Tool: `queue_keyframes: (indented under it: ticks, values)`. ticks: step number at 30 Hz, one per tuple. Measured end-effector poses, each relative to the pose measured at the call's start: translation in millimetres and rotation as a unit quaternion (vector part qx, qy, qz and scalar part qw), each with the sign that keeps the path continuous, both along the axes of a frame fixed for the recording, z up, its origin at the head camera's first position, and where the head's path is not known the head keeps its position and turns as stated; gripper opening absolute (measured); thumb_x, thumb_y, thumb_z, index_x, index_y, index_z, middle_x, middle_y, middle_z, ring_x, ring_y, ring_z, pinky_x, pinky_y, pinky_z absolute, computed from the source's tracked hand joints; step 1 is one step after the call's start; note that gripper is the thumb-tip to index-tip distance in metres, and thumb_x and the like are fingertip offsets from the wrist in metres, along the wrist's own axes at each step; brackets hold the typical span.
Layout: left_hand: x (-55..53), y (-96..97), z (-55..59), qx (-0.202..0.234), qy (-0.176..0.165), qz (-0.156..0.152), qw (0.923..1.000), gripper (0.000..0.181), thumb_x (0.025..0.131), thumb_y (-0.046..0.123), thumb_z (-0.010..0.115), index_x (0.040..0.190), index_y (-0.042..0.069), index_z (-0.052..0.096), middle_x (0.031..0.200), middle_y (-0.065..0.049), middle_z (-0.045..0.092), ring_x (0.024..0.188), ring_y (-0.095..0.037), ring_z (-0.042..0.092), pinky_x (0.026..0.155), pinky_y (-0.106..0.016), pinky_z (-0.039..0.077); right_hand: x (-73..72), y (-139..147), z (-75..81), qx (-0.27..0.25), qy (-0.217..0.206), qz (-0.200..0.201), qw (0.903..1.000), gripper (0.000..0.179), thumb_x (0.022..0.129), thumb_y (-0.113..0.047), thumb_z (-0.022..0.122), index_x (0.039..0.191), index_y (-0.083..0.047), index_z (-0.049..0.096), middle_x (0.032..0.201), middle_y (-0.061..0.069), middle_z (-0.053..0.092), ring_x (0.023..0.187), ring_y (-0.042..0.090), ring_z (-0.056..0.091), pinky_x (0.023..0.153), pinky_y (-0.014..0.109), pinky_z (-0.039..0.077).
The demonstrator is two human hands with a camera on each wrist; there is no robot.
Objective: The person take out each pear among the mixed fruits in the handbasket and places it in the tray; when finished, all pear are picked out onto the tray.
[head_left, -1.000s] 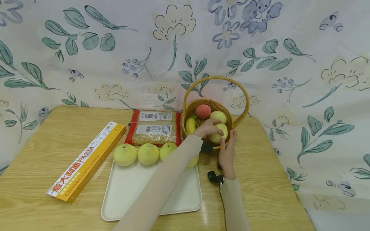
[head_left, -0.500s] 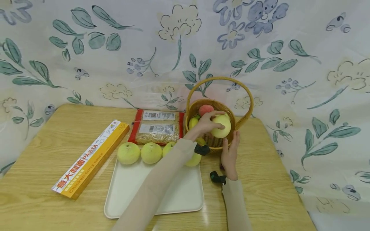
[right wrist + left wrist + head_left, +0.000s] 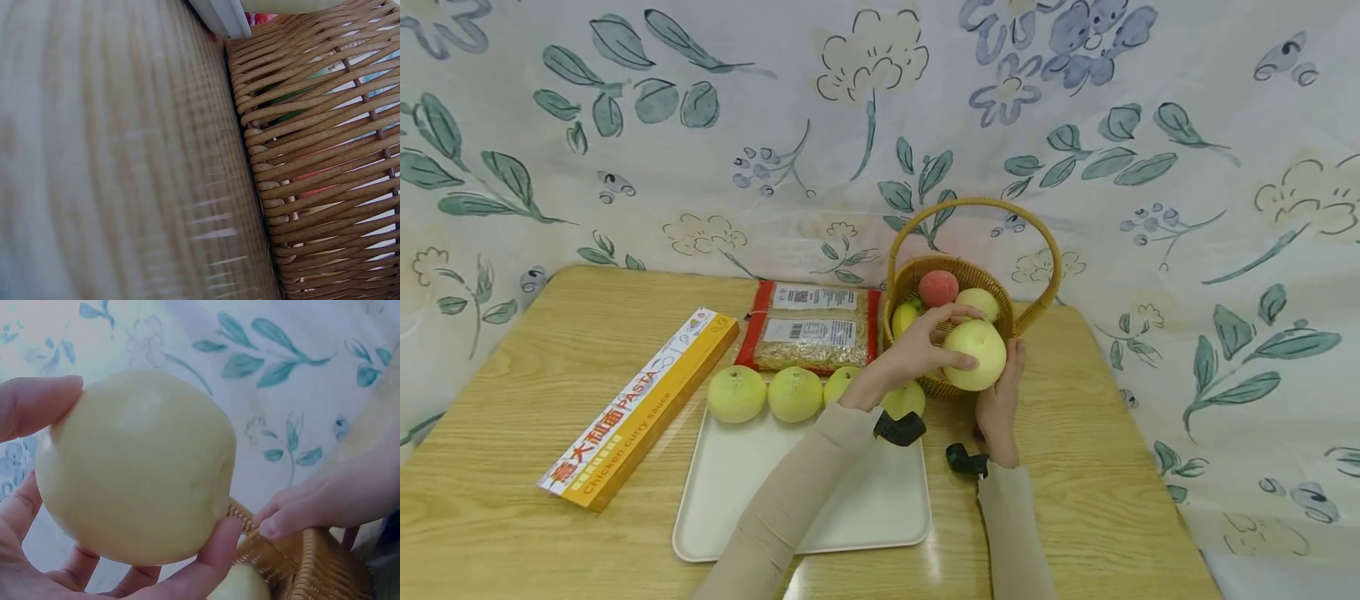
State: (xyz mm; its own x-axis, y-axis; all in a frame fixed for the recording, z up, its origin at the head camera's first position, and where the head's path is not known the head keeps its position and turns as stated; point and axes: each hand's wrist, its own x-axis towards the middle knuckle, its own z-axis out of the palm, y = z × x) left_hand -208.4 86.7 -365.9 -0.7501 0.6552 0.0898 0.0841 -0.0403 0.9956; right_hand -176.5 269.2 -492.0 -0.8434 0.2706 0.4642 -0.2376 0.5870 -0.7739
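Note:
My left hand [image 3: 925, 346] holds a pale yellow-green apple [image 3: 976, 356] over the near side of a wicker basket [image 3: 901, 271]. In the left wrist view, the thumb and fingers wrap around this apple [image 3: 137, 469], whose dimpled end faces right. My right hand [image 3: 998, 408] rests against the basket's near right side with straight fingers; its fingertips [image 3: 270, 526] are at the rim. Inside the basket are a red round fruit [image 3: 938, 288], another pale apple [image 3: 977, 304] and a yellow fruit [image 3: 904, 318]. The right wrist view shows the basket's woven wall [image 3: 331, 162] close up.
A white tray [image 3: 760, 517] with several yellow-green apples [image 3: 795, 394] along its far edge lies left of the basket. Behind it is a red-edged bag of grain-like food [image 3: 812, 325]. A pasta box [image 3: 640, 408] lies farther left. Floral cloth [image 3: 775, 125] hangs behind the table [image 3: 1097, 500].
My left hand has grasped an apple in the basket, lifted it and drawn it toward me. My right hand has stayed at the basket's side.

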Motion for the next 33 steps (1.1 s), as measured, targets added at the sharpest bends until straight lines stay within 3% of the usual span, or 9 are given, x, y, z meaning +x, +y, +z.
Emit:
queue_keyframes:
  ticks: [4, 6, 10, 13, 16, 21, 28, 33]
  values:
    - [17.1, -9.8, -4.2, 0.019, 0.034, -0.007, 0.9992, 0.059, 0.083, 0.001, 0.071, 0.137, 0.01, 0.05, 0.136, -0.011, 0.045, 0.109, -0.024, 0.052, 0.082, -0.028, 0.05, -0.4, -0.9, -2.0, 0.036, 0.041, -0.001, 0.9985, 0.075, 0.102, -0.04, 0.043, 0.146, 0.015, 0.016, 0.154, 0.037, 0.008, 0.144, 0.053, 0.008, 0.112, 0.069, 0.015]
    - [23.3, -13.2, -8.6, 0.016, 0.057, -0.002, 0.9982, 0.058, 0.082, 0.002, 0.072, 0.136, 0.008, 0.05, 0.138, -0.011, 0.046, 0.114, -0.025, 0.051, 0.091, -0.032, 0.048, -0.1, 0.1, -1.9, 0.04, 0.046, 0.005, 0.9981, 0.071, 0.102, -0.03, 0.048, 0.145, 0.017, 0.016, 0.153, 0.038, 0.008, 0.143, 0.054, 0.008, 0.111, 0.07, 0.015]
    - [32.5, -22.8, -17.1, -0.008, 0.089, 0.033, 0.9955, 0.057, 0.081, 0.006, 0.075, 0.133, 0.011, 0.053, 0.14, -0.008, 0.046, 0.127, -0.027, 0.045, 0.106, -0.041, 0.04, -0.6, 0.7, -0.4, -0.012, 0.005, 0.009, 0.9999, 0.063, 0.103, -0.021, 0.043, 0.15, 0.01, 0.014, 0.158, 0.03, 0.004, 0.147, 0.047, 0.004, 0.115, 0.066, 0.011]
    - [37.3, -32.5, -22.3, -0.021, 0.105, 0.067, 0.992, 0.057, 0.08, 0.009, 0.078, 0.131, 0.015, 0.055, 0.137, -0.007, 0.047, 0.125, -0.027, 0.046, 0.104, -0.043, 0.041, -1.0, 0.2, 1.9, -0.043, -0.039, 0.0, 0.9983, 0.059, 0.105, -0.02, 0.037, 0.154, 0.002, 0.011, 0.162, 0.022, 0.0, 0.15, 0.039, 0.001, 0.118, 0.061, 0.01]
    - [42.3, -43.2, -27.5, -0.019, 0.113, 0.088, 0.9895, 0.056, 0.079, 0.01, 0.079, 0.129, 0.015, 0.056, 0.132, -0.009, 0.047, 0.118, -0.029, 0.048, 0.099, -0.044, 0.043, -0.6, 0.0, 3.1, -0.049, -0.057, -0.004, 0.9971, 0.06, 0.104, -0.02, 0.037, 0.155, -0.001, 0.01, 0.163, 0.018, -0.001, 0.151, 0.035, 0.001, 0.119, 0.058, 0.009]
    - [54.4, -61.6, -38.5, -0.03, 0.117, 0.087, 0.9889, 0.053, 0.078, 0.009, 0.079, 0.127, 0.012, 0.058, 0.128, -0.012, 0.043, 0.118, -0.027, 0.043, 0.089, -0.037, 0.051, -0.3, -0.5, 2.5, -0.058, -0.057, 0.0, 0.9967, 0.061, 0.105, -0.027, 0.036, 0.155, -0.002, 0.01, 0.163, 0.016, -0.002, 0.151, 0.034, 0.001, 0.12, 0.056, 0.009]
    - [67.5, -77.3, -51.9, -0.097, 0.147, 0.095, 0.9798, 0.052, 0.073, 0.015, 0.082, 0.12, 0.021, 0.061, 0.122, -0.009, 0.045, 0.114, -0.024, 0.04, 0.088, -0.036, 0.044, 1.7, -2.2, 5.0, -0.06, -0.058, -0.004, 0.9965, 0.062, 0.105, -0.028, 0.037, 0.155, -0.001, 0.012, 0.163, 0.019, -0.001, 0.151, 0.033, 0.001, 0.12, 0.054, 0.008]
    - [75.0, -78.5, -57.2, -0.117, 0.134, 0.093, 0.9797, 0.051, 0.07, 0.013, 0.083, 0.116, 0.024, 0.063, 0.121, -0.01, 0.044, 0.11, -0.026, 0.039, 0.078, -0.033, 0.044, 2.6, -1.6, 7.0, -0.062, -0.062, 0.0, 0.9962, 0.061, 0.105, -0.028, 0.036, 0.155, -0.002, 0.011, 0.163, 0.017, -0.001, 0.151, 0.032, 0.0, 0.12, 0.054, 0.008]
